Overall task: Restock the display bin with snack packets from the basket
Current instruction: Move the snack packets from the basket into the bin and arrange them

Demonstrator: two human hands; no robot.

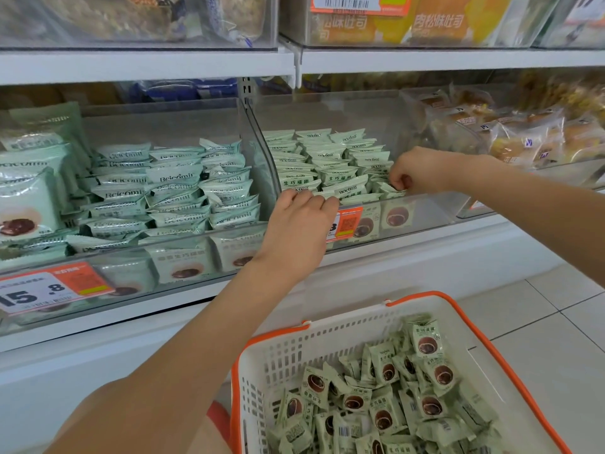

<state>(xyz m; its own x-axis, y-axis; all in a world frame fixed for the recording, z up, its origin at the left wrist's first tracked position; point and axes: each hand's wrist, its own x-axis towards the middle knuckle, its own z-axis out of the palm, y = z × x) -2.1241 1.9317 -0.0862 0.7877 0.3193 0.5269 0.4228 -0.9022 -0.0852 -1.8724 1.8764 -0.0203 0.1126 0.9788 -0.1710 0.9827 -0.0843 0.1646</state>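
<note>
Both hands are up at the bin (425, 217), none in the basket (294, 352). Left hand (299, 224) lies palm-down over the bin's front lip, fingers curled onto the front row of packets (330, 165); whether it actually grips one I can't tell, the fingertips are hidden. Right hand (420, 170) sits at the right end of the same front row, thumb and fingers pinched shut on the edge of a packet (391, 191). The bin's stock stands on edge in three files running front to back, toward 12 o'clock, packed tight; the bin's right part, 3 o'clock of the right hand, looks bare, so that is where new stock fits. The supply is the loose packets (386, 404) heaped flat and at random angles in the basket, at 5 to 6 o'clock from both hands, well below and nearer the body. Key relation: the heap lies almost straight under the right forearm, while the left arm crosses in from 7 o'clock and skirts the basket's left rim. So I'd judge the right hand nearer for the next pick: pull back toward 6, drop, grab, and return to 12. The left can stay as a stop holding the rows upright. Packets need turning from flat to on-edge before slotting, logo edge up to match the rows.
</note>
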